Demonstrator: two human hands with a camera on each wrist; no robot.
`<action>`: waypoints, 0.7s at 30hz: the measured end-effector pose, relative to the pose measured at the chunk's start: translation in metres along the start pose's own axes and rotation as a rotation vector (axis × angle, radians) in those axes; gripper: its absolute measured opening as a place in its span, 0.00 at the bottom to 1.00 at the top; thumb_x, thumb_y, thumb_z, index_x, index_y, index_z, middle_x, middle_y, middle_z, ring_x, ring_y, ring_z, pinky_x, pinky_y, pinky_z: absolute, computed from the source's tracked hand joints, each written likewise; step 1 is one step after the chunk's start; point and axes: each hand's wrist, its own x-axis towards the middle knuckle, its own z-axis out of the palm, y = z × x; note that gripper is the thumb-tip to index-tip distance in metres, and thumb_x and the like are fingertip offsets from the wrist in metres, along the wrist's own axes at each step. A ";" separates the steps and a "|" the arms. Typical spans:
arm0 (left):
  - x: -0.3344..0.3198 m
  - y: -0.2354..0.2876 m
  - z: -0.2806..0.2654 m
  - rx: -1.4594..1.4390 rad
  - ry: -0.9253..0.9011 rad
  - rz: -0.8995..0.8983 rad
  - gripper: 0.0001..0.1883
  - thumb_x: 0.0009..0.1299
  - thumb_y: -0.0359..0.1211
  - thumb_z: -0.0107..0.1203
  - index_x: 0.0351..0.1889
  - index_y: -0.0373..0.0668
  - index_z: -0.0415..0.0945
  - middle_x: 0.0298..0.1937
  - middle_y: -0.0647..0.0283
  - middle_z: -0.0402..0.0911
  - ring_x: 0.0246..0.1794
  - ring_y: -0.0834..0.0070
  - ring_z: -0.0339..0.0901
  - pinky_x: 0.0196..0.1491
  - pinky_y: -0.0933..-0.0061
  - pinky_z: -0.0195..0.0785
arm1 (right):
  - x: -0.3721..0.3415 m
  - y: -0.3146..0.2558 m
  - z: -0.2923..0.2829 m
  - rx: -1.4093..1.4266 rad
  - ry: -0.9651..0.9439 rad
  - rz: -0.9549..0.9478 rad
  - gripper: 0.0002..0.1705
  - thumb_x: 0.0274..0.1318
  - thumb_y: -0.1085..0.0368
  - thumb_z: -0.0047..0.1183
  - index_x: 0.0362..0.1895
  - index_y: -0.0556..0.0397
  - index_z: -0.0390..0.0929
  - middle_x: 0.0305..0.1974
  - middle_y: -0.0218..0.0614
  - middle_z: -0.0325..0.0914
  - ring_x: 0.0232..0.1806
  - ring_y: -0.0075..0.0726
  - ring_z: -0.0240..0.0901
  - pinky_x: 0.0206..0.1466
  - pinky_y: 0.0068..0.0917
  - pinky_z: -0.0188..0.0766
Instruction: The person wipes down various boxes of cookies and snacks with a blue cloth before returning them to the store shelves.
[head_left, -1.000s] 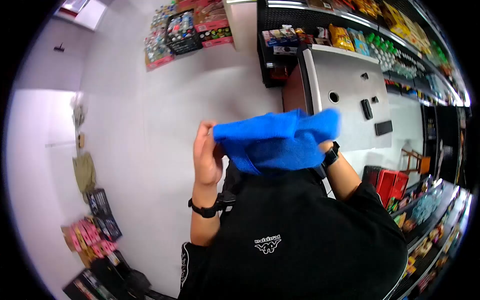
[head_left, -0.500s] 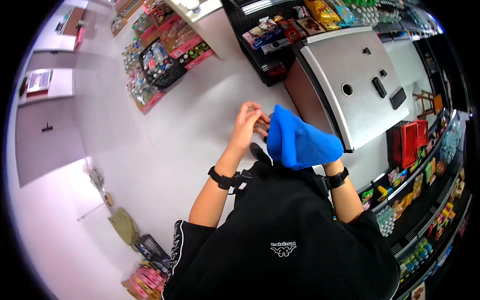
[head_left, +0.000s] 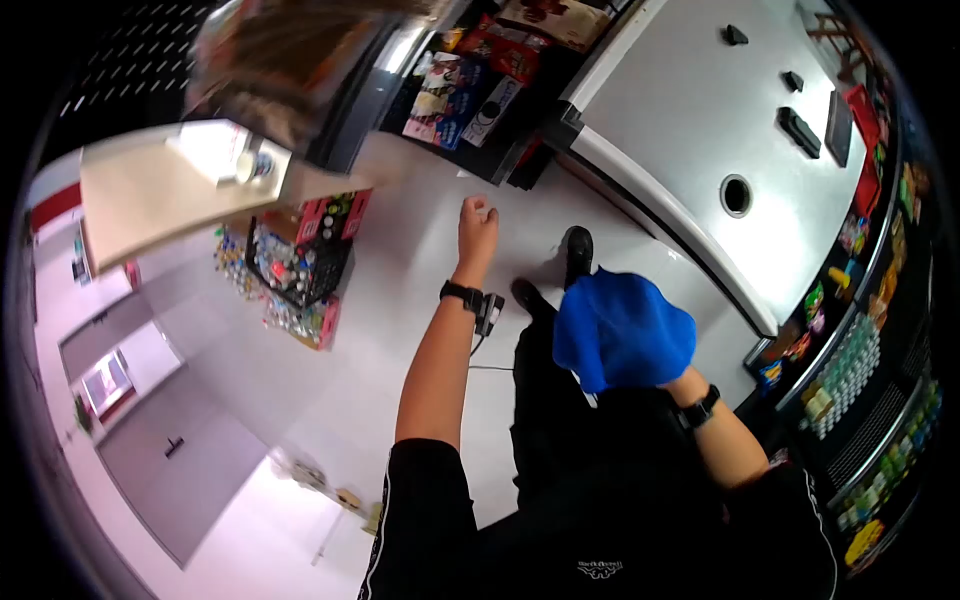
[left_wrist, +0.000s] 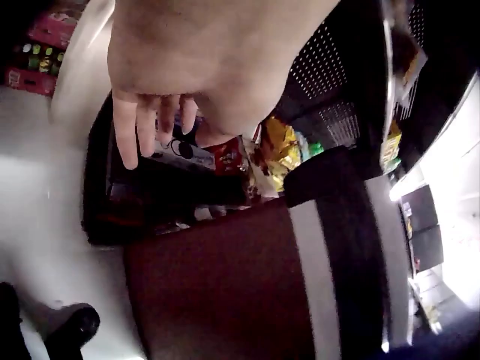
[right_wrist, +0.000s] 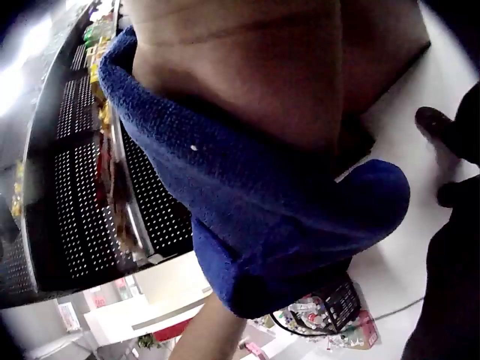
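A bright blue towelling cloth (head_left: pixel 625 330) drapes over my right hand (right_wrist: pixel 247 82), hiding its fingers; the wrist comes out from under the cloth's lower edge in the head view. In the right wrist view the same cloth (right_wrist: pixel 262 202) hangs in folds over the front of the hand. Whether the hidden fingers are curled I cannot tell. My left hand (head_left: pixel 478 238) reaches forward above the floor with nothing in it. Its loose fingers (left_wrist: pixel 126 135) overlap the snack shelf in the left wrist view.
To the right stands a cabinet with a flat silver top (head_left: pixel 690 130), a round hole and small black items on it. Boxed and bagged snacks (head_left: pixel 450 95) fill the low shelf ahead. A pale counter (head_left: pixel 150 190) and a black basket of bottles (head_left: pixel 300 265) lie left.
My left hand held the cloth's left end, then let go and reached forward. The cloth hangs from the right hand alone. My view has turned, bringing the shelf and cabinet closer.
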 end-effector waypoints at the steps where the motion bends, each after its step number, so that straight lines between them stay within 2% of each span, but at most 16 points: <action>1: 0.032 -0.008 0.008 0.100 -0.002 0.047 0.21 0.68 0.34 0.57 0.59 0.41 0.69 0.55 0.51 0.77 0.56 0.55 0.77 0.57 0.58 0.71 | 0.003 -0.001 0.000 -0.079 0.006 0.026 0.41 0.47 0.55 0.71 0.67 0.48 0.71 0.63 0.44 0.74 0.60 0.48 0.74 0.60 0.35 0.72; 3: 0.094 -0.020 0.023 0.293 -0.007 0.191 0.26 0.65 0.35 0.60 0.61 0.42 0.69 0.60 0.50 0.74 0.62 0.50 0.71 0.62 0.55 0.67 | 0.009 -0.004 -0.002 -0.209 0.005 0.084 0.43 0.45 0.54 0.73 0.67 0.48 0.72 0.62 0.44 0.74 0.60 0.48 0.74 0.59 0.34 0.72; 5: 0.135 -0.002 0.042 0.463 0.028 0.220 0.27 0.65 0.34 0.60 0.62 0.42 0.68 0.61 0.50 0.73 0.64 0.49 0.69 0.64 0.54 0.66 | 0.005 0.006 0.000 -0.250 0.006 0.174 0.44 0.42 0.53 0.75 0.66 0.47 0.73 0.62 0.45 0.75 0.59 0.49 0.75 0.58 0.34 0.73; 7: 0.178 -0.011 0.053 0.648 0.033 0.380 0.32 0.64 0.33 0.61 0.67 0.40 0.64 0.66 0.50 0.69 0.68 0.52 0.66 0.67 0.55 0.64 | -0.008 0.027 0.021 -0.208 0.014 0.268 0.48 0.45 0.53 0.74 0.70 0.47 0.67 0.65 0.44 0.72 0.63 0.47 0.72 0.64 0.36 0.70; 9: 0.202 -0.027 0.076 0.792 0.062 0.571 0.35 0.63 0.33 0.61 0.70 0.38 0.61 0.69 0.50 0.67 0.69 0.54 0.64 0.68 0.55 0.63 | -0.043 0.070 0.049 -0.106 -0.003 0.368 0.51 0.53 0.53 0.71 0.76 0.49 0.56 0.70 0.46 0.66 0.70 0.45 0.65 0.72 0.39 0.64; 10: 0.210 -0.029 0.081 0.850 0.021 0.549 0.39 0.63 0.34 0.63 0.72 0.36 0.58 0.72 0.51 0.63 0.69 0.56 0.64 0.69 0.58 0.63 | -0.048 0.075 0.065 0.309 0.050 0.467 0.51 0.55 0.54 0.69 0.77 0.48 0.53 0.71 0.46 0.63 0.71 0.46 0.63 0.73 0.42 0.62; 11: 0.216 -0.033 0.089 0.975 0.059 0.529 0.40 0.63 0.35 0.64 0.71 0.36 0.58 0.71 0.51 0.63 0.69 0.56 0.65 0.68 0.59 0.64 | -0.055 0.081 0.081 0.717 0.146 0.564 0.51 0.58 0.56 0.67 0.78 0.48 0.50 0.73 0.46 0.60 0.73 0.46 0.61 0.75 0.45 0.61; 14: 0.231 -0.032 0.105 1.275 0.225 0.499 0.41 0.62 0.40 0.67 0.69 0.36 0.60 0.66 0.52 0.67 0.64 0.57 0.67 0.64 0.61 0.67 | -0.066 0.090 0.110 1.368 0.291 0.593 0.48 0.63 0.57 0.62 0.79 0.49 0.47 0.76 0.46 0.54 0.75 0.48 0.56 0.76 0.48 0.58; 16: 0.236 -0.030 0.103 1.175 0.141 0.451 0.39 0.61 0.39 0.68 0.68 0.37 0.61 0.64 0.52 0.67 0.62 0.57 0.68 0.63 0.60 0.67 | -0.059 0.082 0.110 1.340 0.222 0.645 0.47 0.65 0.58 0.60 0.79 0.49 0.45 0.76 0.46 0.55 0.76 0.48 0.55 0.76 0.48 0.57; 18: 0.251 -0.038 0.103 1.151 0.114 0.412 0.37 0.62 0.37 0.67 0.66 0.37 0.62 0.62 0.50 0.70 0.60 0.53 0.71 0.60 0.58 0.70 | -0.062 0.087 0.115 1.103 0.157 0.589 0.44 0.67 0.58 0.58 0.79 0.49 0.47 0.75 0.46 0.55 0.76 0.48 0.54 0.77 0.48 0.55; 21: 0.242 -0.059 0.089 0.750 -0.042 0.522 0.35 0.63 0.36 0.67 0.65 0.37 0.61 0.59 0.46 0.74 0.57 0.48 0.75 0.56 0.55 0.73 | -0.057 0.081 0.111 1.837 0.357 0.764 0.53 0.61 0.57 0.65 0.80 0.46 0.42 0.78 0.45 0.51 0.78 0.45 0.52 0.78 0.45 0.53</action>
